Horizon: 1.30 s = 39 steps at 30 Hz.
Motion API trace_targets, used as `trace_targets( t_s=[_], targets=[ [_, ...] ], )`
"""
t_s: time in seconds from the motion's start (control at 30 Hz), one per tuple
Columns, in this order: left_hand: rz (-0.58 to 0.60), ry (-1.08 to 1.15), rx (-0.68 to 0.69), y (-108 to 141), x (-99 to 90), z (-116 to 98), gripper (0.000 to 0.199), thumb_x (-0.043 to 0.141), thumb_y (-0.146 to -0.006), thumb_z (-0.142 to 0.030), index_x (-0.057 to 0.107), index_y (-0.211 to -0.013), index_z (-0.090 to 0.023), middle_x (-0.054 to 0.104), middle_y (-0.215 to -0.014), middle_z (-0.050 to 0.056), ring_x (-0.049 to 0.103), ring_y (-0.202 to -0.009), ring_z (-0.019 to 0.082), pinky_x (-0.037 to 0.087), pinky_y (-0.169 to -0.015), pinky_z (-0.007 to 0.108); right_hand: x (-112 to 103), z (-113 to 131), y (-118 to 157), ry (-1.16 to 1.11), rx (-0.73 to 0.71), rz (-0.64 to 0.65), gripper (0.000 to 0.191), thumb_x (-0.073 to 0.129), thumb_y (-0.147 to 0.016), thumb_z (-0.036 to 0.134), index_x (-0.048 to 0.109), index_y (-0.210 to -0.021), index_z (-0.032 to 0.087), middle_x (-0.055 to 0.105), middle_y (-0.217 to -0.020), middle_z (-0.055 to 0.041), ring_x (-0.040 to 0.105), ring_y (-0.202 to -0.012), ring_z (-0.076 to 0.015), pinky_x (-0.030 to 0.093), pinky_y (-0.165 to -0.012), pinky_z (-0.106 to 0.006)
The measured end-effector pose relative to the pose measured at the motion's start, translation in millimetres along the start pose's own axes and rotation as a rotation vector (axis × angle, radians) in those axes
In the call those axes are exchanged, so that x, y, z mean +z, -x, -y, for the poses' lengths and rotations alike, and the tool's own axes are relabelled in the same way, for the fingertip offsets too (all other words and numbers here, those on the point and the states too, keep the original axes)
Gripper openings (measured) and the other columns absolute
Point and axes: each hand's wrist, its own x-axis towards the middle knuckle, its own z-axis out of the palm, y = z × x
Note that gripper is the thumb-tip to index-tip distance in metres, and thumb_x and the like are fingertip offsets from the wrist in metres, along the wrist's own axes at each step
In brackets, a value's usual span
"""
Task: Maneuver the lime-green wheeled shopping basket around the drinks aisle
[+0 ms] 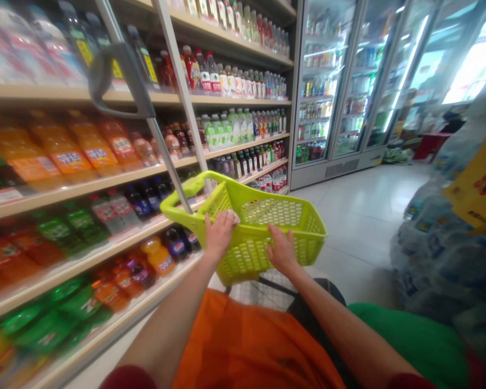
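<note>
Now | left hand (219, 233) clutches a pale wad (235, 218) at the near rim (253, 229) of the lime-green shopping basket (243, 253) | right hand (282, 251) grips that rim farther right | orange soda bottles (69, 154) shelved left

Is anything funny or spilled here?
I see no spill. The odd bit is a tall metal pole with a grey loop handle: it seems to rise from the lime-green basket, and baskets don't usually have that.
</note>
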Motion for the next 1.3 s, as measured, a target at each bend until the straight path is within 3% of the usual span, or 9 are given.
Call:
trace_targets(
  t_s=[0.17, 0.27, 0.43, 0.63, 0.8, 0.9, 1.07, 1.2, 1.3],
  targets=[
    [0.137, 0.063, 0.13, 0.6, 15.3, -51.5, 0.039, 0.031, -0.09, -0.025, 0.046, -0.126, -0.022, 0.046, -0.136, 0.009, 0.038, -0.128, 0.023, 0.02, -0.108, 0.052, -1.7, 1.6, -1.6, 0.003, -0.001, -0.021, 0.064, 0.042, -0.073, 0.013, 0.03, -0.136, 0.015, 0.053, -0.126, -0.013, 0.046, -0.117, -0.0235, 0.015, -0.105, -0.053],
    [0.189, 0.141, 0.138, -3.1, 15.3, -70.7, 0.043, 0.03, -0.09, -0.024, 0.04, -0.131, -0.019, 0.044, -0.137, 0.009, 0.036, -0.129, 0.021, 0.021, -0.109, 0.048, -3.6, 7.2, -9.7, 0.023, -0.038, -0.062, 0.057, 0.043, -0.079, 0.019, 0.033, -0.135, 0.017, 0.044, -0.134, -0.0135, 0.039, -0.124, -0.0241, 0.017, -0.105, -0.052],
    [0.261, 0.146, 0.07, -3.6, -0.3, -51.8, 0.058, 0.038, -0.083, -0.024, 0.025, -0.138, -0.01, 0.038, -0.14, 0.015, 0.034, -0.13, 0.023, 0.015, -0.109, 0.052, 6.6, 29.2, -31.8, -0.013, -0.098, 0.043, 0.049, 0.044, -0.083, 0.025, 0.041, -0.131, 0.018, 0.046, -0.133, -0.0119, 0.039, -0.124, -0.0225, 0.024, -0.103, -0.045],
    [0.251, 0.034, 0.054, 7.1, -11.4, -26.7, 0.066, 0.054, -0.072, -0.039, 0.039, -0.131, -0.014, 0.043, -0.137, 0.016, 0.031, -0.13, 0.03, 0.003, -0.108, 0.06, 22.9, 47.5, -47.8, 0.048, 0.01, 0.08, 0.039, 0.055, -0.08, 0.028, 0.052, -0.118, 0.022, 0.045, -0.134, -0.0114, 0.037, -0.124, -0.0277, 0.023, -0.1, -0.055],
    [0.257, 0.013, 0.07, 12.0, -12.6, -28.8, 0.067, 0.055, -0.073, -0.04, 0.038, -0.133, -0.016, 0.041, -0.138, 0.015, 0.03, -0.131, 0.03, 0.005, -0.108, 0.058, 21.5, 35.6, -43.2, 0.052, -0.006, 0.042, 0.03, 0.05, -0.079, 0.017, 0.056, -0.109, 0.02, 0.044, -0.136, -0.0101, 0.035, -0.126, -0.0263, 0.023, -0.101, -0.053],
    [0.253, 0.007, 0.08, 13.8, -12.0, -29.3, 0.066, 0.054, -0.073, -0.041, 0.038, -0.133, -0.017, 0.04, -0.139, 0.014, 0.028, -0.132, 0.03, 0.005, -0.109, 0.058, 16.9, 26.1, -35.5, 0.051, -0.074, 0.021, 0.038, 0.048, -0.078, 0.015, 0.053, -0.116, 0.02, 0.047, -0.133, -0.0086, 0.035, -0.127, -0.0236, 0.02, -0.104, -0.049],
    [0.247, 0.008, 0.081, 14.6, -10.3, -28.5, 0.067, 0.054, -0.073, -0.04, 0.039, -0.132, -0.015, 0.04, -0.14, 0.014, 0.027, -0.133, 0.03, 0.006, -0.109, 0.057, 14.6, 31.9, -39.6, 0.093, -0.089, 0.037, 0.056, 0.057, -0.077, 0.032, 0.042, -0.131, 0.026, 0.051, -0.13, -0.0076, 0.04, -0.123, -0.0269, 0.017, -0.105, -0.053],
    [0.262, 0.008, 0.089, 13.1, -11.1, -27.9, 0.066, 0.055, -0.073, -0.04, 0.039, -0.132, -0.015, 0.04, -0.14, 0.014, 0.028, -0.132, 0.029, 0.005, -0.109, 0.057, 21.0, 34.5, -48.1, 0.101, -0.034, 0.068, 0.04, 0.05, -0.084, 0.025, 0.051, -0.123, 0.028, 0.057, -0.124, -0.0044, 0.042, -0.121, -0.0262, 0.02, -0.103, -0.053],
    [0.266, 0.001, 0.08, 12.7, -11.8, -28.1, 0.065, 0.054, -0.074, -0.038, 0.038, -0.133, -0.015, 0.039, -0.14, 0.013, 0.028, -0.132, 0.028, 0.004, -0.109, 0.058, 19.1, 14.4, -38.8, 0.123, -0.078, 0.039, 0.036, 0.046, -0.086, 0.018, 0.054, -0.12, 0.028, 0.053, -0.128, -0.0032, 0.039, -0.125, -0.0234, 0.021, -0.104, -0.05]
  ],
)
